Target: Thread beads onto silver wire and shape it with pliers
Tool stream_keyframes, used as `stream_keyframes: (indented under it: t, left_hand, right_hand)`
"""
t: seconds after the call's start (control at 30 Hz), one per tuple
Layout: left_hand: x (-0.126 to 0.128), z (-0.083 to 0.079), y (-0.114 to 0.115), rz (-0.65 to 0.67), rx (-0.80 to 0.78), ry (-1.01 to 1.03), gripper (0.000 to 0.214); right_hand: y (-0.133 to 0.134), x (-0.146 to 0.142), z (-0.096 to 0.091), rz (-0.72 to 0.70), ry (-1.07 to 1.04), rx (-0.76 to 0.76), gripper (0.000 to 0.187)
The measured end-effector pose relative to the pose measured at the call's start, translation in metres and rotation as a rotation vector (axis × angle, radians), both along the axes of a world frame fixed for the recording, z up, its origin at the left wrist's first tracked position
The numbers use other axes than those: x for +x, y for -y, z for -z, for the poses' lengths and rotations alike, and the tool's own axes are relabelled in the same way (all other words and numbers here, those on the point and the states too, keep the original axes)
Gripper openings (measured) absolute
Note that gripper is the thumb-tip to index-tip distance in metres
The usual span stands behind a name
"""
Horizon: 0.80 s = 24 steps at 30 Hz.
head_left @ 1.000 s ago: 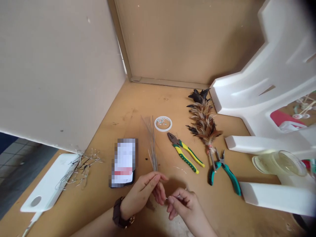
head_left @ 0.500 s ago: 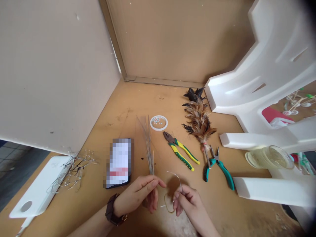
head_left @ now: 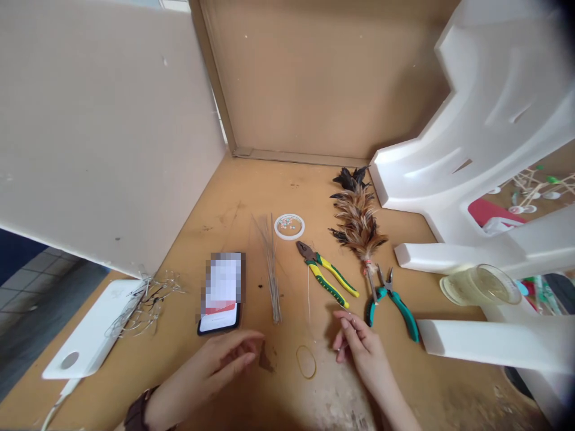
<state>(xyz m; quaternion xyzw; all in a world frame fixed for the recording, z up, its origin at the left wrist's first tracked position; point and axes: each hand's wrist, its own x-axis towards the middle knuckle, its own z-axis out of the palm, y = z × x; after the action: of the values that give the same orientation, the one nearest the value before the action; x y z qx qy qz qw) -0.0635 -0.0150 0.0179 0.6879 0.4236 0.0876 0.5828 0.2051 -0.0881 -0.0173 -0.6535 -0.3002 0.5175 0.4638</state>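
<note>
My left hand (head_left: 218,368) is above the table in front of the phone, fingers apart and holding nothing. To the right, my right hand (head_left: 362,344) is closed, thumb against fingertips, on a thin wire that is mostly hidden. A yellowish rubber band (head_left: 297,357) lies between the hands. Just beyond it a bundle of thin straight wires (head_left: 272,281) rests on the table, and a single fine wire (head_left: 309,293) lies to its right. The pliers with yellow-green handles (head_left: 326,275) are just past my right fingertips.
Further back are a small white dish (head_left: 275,227) with tiny beads and a feather duster (head_left: 357,215). Teal-handled pliers (head_left: 406,314), a glass cup (head_left: 480,284) and a white plastic frame (head_left: 417,167) stand right. Left lie a phone (head_left: 220,320), tangled wires (head_left: 144,314) and a white device (head_left: 90,329).
The rubber band has left my right hand and lies on the table. My left hand has come off the wire bundle, toward the lower left. My right hand has shifted right.
</note>
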Motion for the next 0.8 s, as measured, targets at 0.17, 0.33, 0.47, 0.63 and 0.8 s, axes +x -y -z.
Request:
stream_keyframes:
  t: [0.17,0.33,0.47,0.63,0.8]
  left_hand:
    - [0.031,0.007,-0.003,-0.058,-0.135,0.095,0.035]
    - [0.081,0.004,-0.01,0.009,-0.259,0.237,0.031]
    - [0.096,0.014,-0.009,0.018,-0.294,0.324,0.027]
    - [0.092,0.023,-0.009,-0.002,-0.297,0.307,0.036]
    - [0.088,0.024,-0.017,-0.099,-0.351,0.378,0.032]
  right_hand:
    - [0.0,-0.003,-0.006,-0.039,-0.128,0.058,0.043]
    - [-0.008,-0.003,-0.02,-0.074,-0.221,0.105,0.041]
    - [-0.013,-0.001,-0.02,-0.141,-0.285,0.128,0.04]
    - [-0.014,0.008,-0.008,-0.093,-0.305,0.115,0.031]
    - [-0.012,0.01,-0.004,-0.043,-0.372,0.139,0.03]
